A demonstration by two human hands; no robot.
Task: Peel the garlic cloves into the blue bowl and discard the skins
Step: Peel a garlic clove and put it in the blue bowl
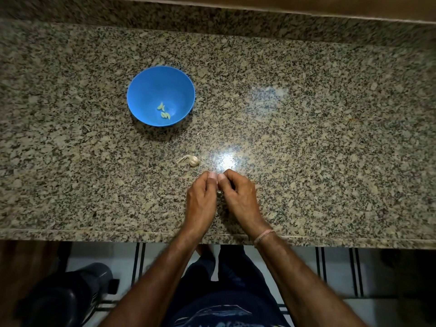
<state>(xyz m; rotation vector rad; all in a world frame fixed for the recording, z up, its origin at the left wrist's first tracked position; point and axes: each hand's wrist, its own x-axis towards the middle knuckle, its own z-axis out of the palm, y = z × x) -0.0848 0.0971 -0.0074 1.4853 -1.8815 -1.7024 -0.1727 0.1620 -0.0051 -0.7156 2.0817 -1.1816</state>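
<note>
A blue bowl (141, 90) stands on the granite counter at centre left, with three pale peeled cloves (164, 111) at its bottom. A partly stripped garlic bulb (192, 160) with a papery tail lies on the counter just beyond my hands. My left hand (201, 199) and my right hand (239, 197) meet above the counter's near part, thumbs side by side, fingers curled inward around a small garlic clove (217, 184) that is almost wholly hidden between them. A sliver of pale skin shows below the thumbs.
The speckled granite counter (306, 138) runs wide to both sides, with a raised back ledge at the top. Its front edge lies just behind my wrists. Below it are a tiled floor and a dark bin-like object (70, 293) at lower left.
</note>
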